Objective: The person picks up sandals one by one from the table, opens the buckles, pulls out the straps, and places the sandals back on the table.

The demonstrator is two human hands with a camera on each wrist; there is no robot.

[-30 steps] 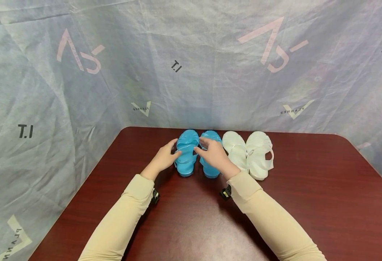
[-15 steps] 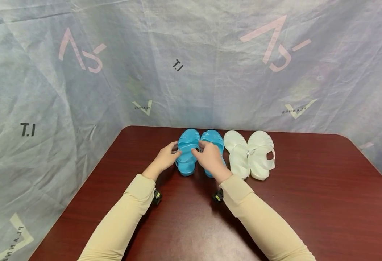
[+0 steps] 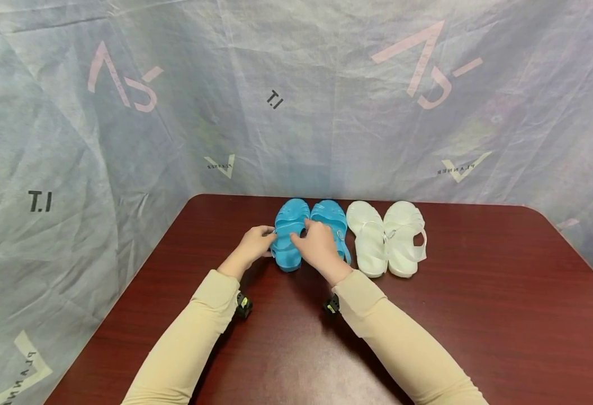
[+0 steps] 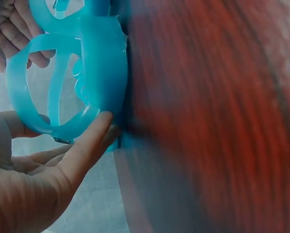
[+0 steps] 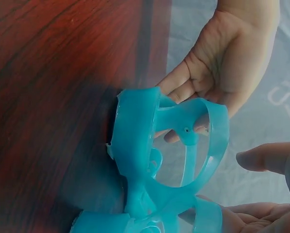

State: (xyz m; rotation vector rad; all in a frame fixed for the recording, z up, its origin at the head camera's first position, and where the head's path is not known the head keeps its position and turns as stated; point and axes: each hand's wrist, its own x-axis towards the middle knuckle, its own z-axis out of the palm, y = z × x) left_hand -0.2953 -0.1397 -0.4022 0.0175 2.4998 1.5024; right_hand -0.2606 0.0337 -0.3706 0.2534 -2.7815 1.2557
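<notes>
Two blue strappy jelly sandals stand side by side near the table's far edge. At the left blue sandal (image 3: 288, 239), my left hand (image 3: 252, 246) holds the outer side. In the left wrist view its thumb reaches the strap (image 4: 19, 92) while a lower finger lies along the heel (image 4: 103, 58). My right hand (image 3: 318, 246) is over the gap on the inner side. Its thumb (image 5: 261, 158) stands apart in the right wrist view, with the other fingers partly hidden behind blue straps. The right blue sandal (image 3: 328, 211) is partly covered by this hand.
A pair of white sandals, a left one (image 3: 371, 250) and a right one (image 3: 403, 247), stands just right of the blue pair. The dark red table (image 3: 484, 292) ends close behind the shoes, before a grey printed cloth (image 3: 296, 73).
My right hand has moved left and slightly down, from over the right blue sandal to the left one's inner side. My left fingers have come onto the outer side. Sandals look unmoved.
</notes>
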